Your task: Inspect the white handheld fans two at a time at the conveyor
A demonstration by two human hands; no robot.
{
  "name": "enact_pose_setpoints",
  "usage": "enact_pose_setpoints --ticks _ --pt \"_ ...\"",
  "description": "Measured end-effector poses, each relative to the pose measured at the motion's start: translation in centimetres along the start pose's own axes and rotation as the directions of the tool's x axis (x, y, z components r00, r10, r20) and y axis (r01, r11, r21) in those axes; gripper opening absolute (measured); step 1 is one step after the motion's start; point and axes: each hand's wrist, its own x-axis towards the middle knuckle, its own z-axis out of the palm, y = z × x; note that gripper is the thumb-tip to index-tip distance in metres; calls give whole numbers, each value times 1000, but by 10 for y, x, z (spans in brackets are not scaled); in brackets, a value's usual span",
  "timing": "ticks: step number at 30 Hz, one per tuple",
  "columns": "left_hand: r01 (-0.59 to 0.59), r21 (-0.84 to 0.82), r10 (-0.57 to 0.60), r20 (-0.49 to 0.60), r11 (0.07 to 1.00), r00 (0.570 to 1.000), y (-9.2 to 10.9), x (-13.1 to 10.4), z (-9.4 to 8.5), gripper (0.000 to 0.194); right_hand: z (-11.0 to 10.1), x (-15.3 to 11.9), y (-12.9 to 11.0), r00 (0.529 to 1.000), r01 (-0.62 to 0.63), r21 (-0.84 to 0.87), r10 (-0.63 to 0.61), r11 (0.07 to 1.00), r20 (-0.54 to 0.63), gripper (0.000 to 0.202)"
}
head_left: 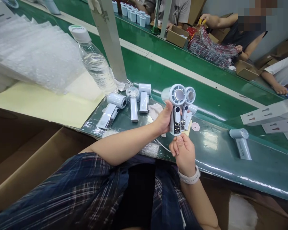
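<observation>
My left hand is closed round the handle of a light blue handheld fan, its round head up and a circuit board showing in the open handle. A second fan stands close behind it; whether the same hand grips it too, I cannot tell. At the bottom end of the front fan's handle, my right hand is pinched shut. A white cable runs into its fingers, which hide the cable's end. Several more fans lie on the left, among them one with an open handle.
A water bottle stands by a metal post, beside stacked bubble wrap bags. One fan lies on the right near white boxes. Across the green conveyor, other people work beside bundled wires.
</observation>
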Motion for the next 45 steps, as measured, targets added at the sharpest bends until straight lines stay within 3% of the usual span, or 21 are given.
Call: enact_pose_setpoints --ticks 4,10,14,16,19,22,32,37,41,43,45 --pt "-53 45 54 -24 998 998 -1 -1 1 81 0 2 2 995 50 -20 -52 999 -86 38" --pt "23 -70 -25 -19 997 1000 8 -1 6 83 -7 3 -7 978 206 -363 -207 909 37 29" --pt "61 -124 -62 -5 990 998 16 -1 8 85 -8 0 -7 946 318 -407 -314 856 80 28" --pt "62 -138 -61 10 989 998 19 -2 8 85 -5 0 -6 945 307 -411 -326 858 25 28" --pt "43 -140 -37 43 989 998 22 -3 10 84 -2 2 -6 965 218 -329 -254 919 -71 30" --pt "34 -135 -23 83 990 996 24 -5 12 84 -3 4 -7 976 177 -171 -195 969 -96 34" --pt "-29 41 25 87 999 996 6 -14 18 93 -3 -3 2 985 96 39 -89 995 -145 42" --pt "28 6 -28 85 1000 996 12 -15 21 96 -13 -1 3 980 129 -195 -155 972 -124 34" --pt "16 -64 -12 58 998 998 20 -13 24 93 -27 0 -1 938 268 -439 -336 857 -82 38" --pt "-24 -76 28 52 997 998 20 -11 22 86 -32 1 -2 917 335 -492 -398 804 -26 39" --pt "-43 -65 47 67 997 997 20 -10 18 75 -37 4 -2 898 341 -540 -437 770 -56 33"
